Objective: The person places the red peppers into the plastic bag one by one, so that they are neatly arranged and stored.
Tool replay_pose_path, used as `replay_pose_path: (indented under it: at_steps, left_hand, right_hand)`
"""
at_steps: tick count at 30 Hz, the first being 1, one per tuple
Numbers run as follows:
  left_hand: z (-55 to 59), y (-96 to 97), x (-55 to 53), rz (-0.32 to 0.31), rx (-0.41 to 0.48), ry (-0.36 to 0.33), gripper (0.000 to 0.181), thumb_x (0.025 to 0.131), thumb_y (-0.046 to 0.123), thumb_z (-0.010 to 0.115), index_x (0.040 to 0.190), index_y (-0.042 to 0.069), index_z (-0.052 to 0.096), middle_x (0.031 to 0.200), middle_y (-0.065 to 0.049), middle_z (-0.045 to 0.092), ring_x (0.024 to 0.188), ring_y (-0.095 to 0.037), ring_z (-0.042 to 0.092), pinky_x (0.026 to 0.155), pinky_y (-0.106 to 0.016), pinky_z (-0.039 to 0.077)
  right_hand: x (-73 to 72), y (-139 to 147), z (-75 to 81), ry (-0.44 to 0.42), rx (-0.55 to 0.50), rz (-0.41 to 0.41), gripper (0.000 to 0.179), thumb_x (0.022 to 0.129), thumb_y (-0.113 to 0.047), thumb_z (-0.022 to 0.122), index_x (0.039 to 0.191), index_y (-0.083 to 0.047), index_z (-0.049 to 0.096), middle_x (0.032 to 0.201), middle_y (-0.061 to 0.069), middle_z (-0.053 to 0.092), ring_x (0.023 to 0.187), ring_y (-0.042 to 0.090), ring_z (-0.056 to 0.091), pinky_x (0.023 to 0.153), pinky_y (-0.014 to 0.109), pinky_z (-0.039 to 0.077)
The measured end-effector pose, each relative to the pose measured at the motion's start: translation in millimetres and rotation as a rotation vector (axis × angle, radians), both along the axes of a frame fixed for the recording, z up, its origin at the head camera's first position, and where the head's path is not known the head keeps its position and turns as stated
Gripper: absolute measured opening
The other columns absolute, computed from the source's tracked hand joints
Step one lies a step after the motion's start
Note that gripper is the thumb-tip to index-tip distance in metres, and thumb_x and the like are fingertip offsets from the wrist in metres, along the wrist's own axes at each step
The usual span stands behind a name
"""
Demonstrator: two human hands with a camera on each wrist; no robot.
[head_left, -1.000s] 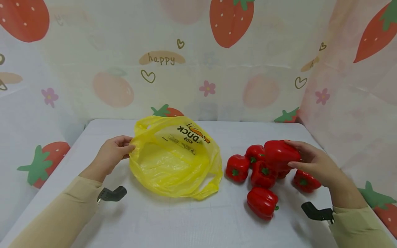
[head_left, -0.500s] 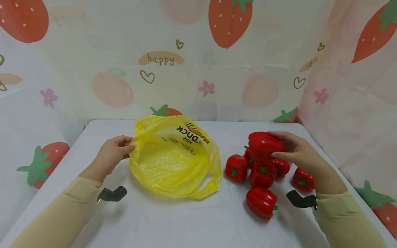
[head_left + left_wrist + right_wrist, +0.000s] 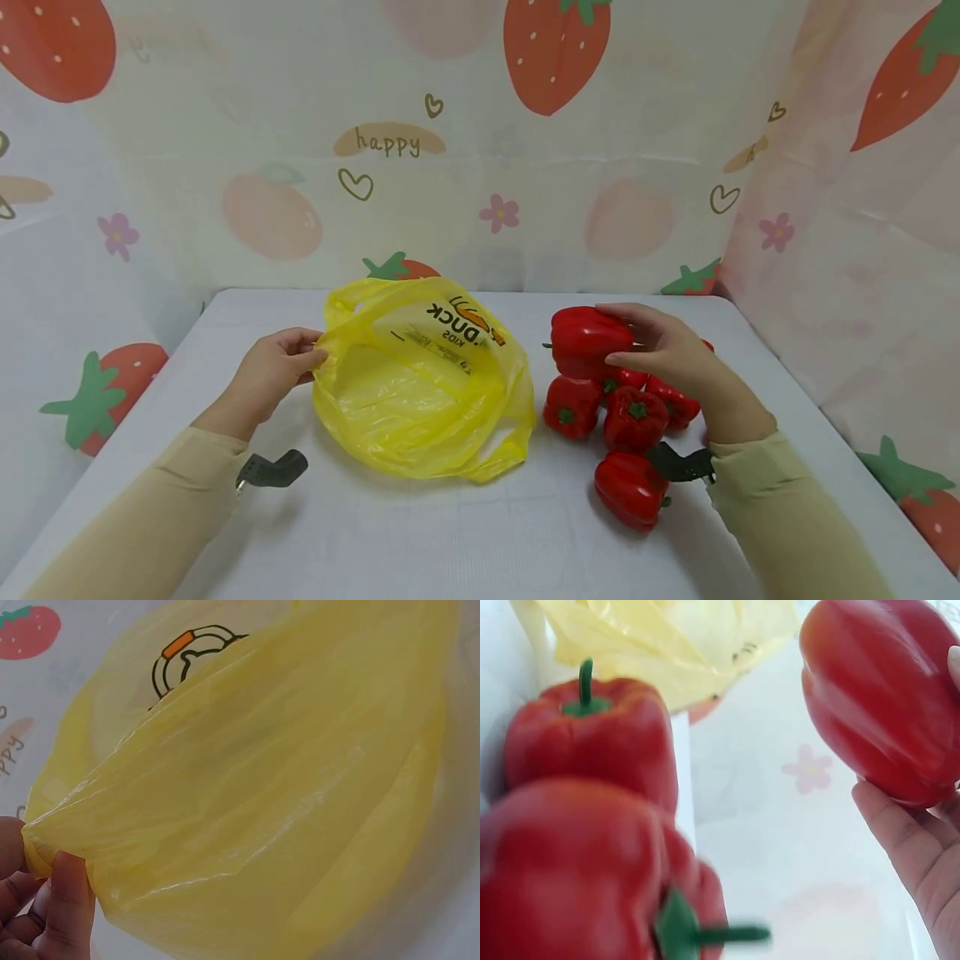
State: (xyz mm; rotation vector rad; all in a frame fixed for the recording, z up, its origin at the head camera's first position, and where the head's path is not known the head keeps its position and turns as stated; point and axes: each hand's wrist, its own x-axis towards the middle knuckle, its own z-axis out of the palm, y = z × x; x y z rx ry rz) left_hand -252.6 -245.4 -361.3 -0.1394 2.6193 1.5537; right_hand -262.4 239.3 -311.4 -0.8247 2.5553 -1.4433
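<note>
My left hand [image 3: 273,367] pinches the left rim of a yellow plastic bag [image 3: 420,400], thumb against fingers, as the left wrist view shows up close. The bag's mouth gapes toward me, and black "DUCK" lettering shows on its far side. Over on the right, my right hand [image 3: 667,342] grips a red bell pepper [image 3: 588,340] from its right end, its green stem pointing left. That pepper is above the others, to the right of the bag. In the right wrist view, the held pepper [image 3: 889,697] is at upper right, thumb and fingers on its surface.
Several more red bell peppers are on the white table [image 3: 480,533]: one [image 3: 572,407] beside the bag, another [image 3: 636,418] in the cluster, and one [image 3: 632,490] lying nearer me. Some are partly behind my right arm. A strawberry-print cloth [image 3: 465,150] hangs behind and at both sides.
My right hand has carried the bell pepper leftward and slightly up, from over the right of the cluster toward the bag. My left hand and the bag have stayed in place.
</note>
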Motion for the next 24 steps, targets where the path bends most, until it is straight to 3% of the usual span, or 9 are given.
replay_pose_path:
  at_steps: [12,19,24]
  left_hand:
    - [-1.6,2.1,-2.0,0.005,0.004,-0.004,0.042,0.092,0.030,0.054,0.126,0.006,0.049,0.116,-0.014,0.053,0.100,-0.025,0.053,0.088,-0.030,0.049]
    - [0.7,3.4,-1.7,0.017,0.003,-0.020,0.042,0.092,0.029,0.053,0.127,0.006,0.048,0.117,-0.013,0.052,0.101,-0.026,0.052,0.090,-0.033,0.048]
    - [2.4,3.0,-0.2,0.022,0.016,-0.022,0.043,0.092,0.030,0.054,0.127,0.006,0.048,0.117,-0.013,0.052,0.101,-0.025,0.053,0.088,-0.030,0.049]
  right_hand:
    - [-14.5,-52.0,-3.4,-0.088,0.035,0.028,0.060,0.079,-0.025,0.071,0.133,-0.025,0.045,0.126,0.004,0.051,0.112,0.026,0.053,0.083,0.036,0.052]
    - [-23.8,-88.2,-10.0,-0.131,0.092,-0.003,0.061,0.077,-0.026,0.073,0.131,-0.033,0.046,0.124,-0.001,0.052,0.111,0.023,0.051,0.084,0.037,0.052]
    - [-30.1,-115.7,-17.4,-0.134,0.113,0.042,0.061,0.077,-0.026,0.073,0.131,-0.033,0.046,0.124,-0.003,0.052,0.110,0.021,0.050,0.084,0.035,0.051]
